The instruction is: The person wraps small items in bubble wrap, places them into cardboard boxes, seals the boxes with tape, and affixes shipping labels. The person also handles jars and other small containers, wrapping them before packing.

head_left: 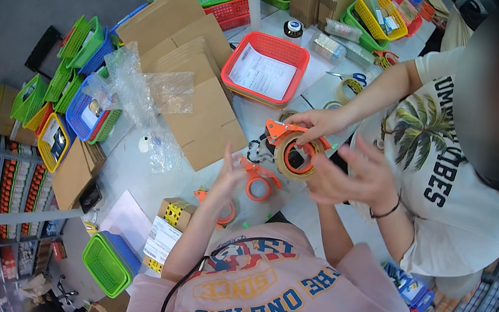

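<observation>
My left hand (232, 171) is raised with its fingers spread, holding nothing. It is beside an orange tape dispenser (257, 187) lying on the table; another orange tape dispenser (225, 214) lies partly behind my left forearm. My right hand (325, 180) is closed at the edge of an orange tape dispenser with a roll of tan tape (286, 162). A co-worker in a white shirt grips the same dispenser from above with one hand (316, 125). The co-worker's other hand (369, 175), slightly blurred, is beside my right hand and partly overlaps it.
Flattened cardboard (203, 116) and bubble wrap (133, 88) cover the table's left. A red basket (298, 56) holds a printed sheet. A taped box (165, 234) sits by my left forearm. Blue-handled scissors (358, 78) lie near the co-worker; stacked baskets (84, 107) stand left.
</observation>
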Demonstrator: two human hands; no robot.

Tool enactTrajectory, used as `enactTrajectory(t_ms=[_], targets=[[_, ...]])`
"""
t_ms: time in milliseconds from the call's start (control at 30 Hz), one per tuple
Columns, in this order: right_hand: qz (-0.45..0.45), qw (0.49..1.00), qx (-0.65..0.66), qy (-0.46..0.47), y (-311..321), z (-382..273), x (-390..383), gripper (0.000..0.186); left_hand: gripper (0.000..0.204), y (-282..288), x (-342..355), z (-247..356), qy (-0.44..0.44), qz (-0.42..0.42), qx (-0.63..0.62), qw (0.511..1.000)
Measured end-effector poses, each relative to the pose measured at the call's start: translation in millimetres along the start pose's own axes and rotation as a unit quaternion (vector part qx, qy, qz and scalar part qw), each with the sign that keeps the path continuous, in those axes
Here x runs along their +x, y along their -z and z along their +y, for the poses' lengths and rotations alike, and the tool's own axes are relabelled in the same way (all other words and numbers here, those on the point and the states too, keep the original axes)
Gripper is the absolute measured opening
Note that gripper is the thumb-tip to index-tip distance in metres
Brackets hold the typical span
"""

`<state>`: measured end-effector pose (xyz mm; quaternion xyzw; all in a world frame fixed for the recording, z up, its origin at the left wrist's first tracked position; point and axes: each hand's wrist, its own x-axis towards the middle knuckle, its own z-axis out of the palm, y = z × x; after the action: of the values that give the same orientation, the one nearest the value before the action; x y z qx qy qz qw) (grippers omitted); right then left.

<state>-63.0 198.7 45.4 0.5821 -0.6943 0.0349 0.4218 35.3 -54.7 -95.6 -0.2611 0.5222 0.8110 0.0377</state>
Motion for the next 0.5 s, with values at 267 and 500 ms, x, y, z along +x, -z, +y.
enactTrajectory(t_ms=[267,500], targets=[[-0.052,0.914,-0.253,0.311,-35.7,-32.7,-69.8,0.046,0.053,-27.0,-25.9,-35.9,0.228,-0.18,-0.339,0.895],[-0.09,0.956,0.252,-0.118,-79.0,-68.1,-43.4,0.057,0.051,-41.8,-30.4,-34.3,0.189,-0.027,-0.364,0.912]])
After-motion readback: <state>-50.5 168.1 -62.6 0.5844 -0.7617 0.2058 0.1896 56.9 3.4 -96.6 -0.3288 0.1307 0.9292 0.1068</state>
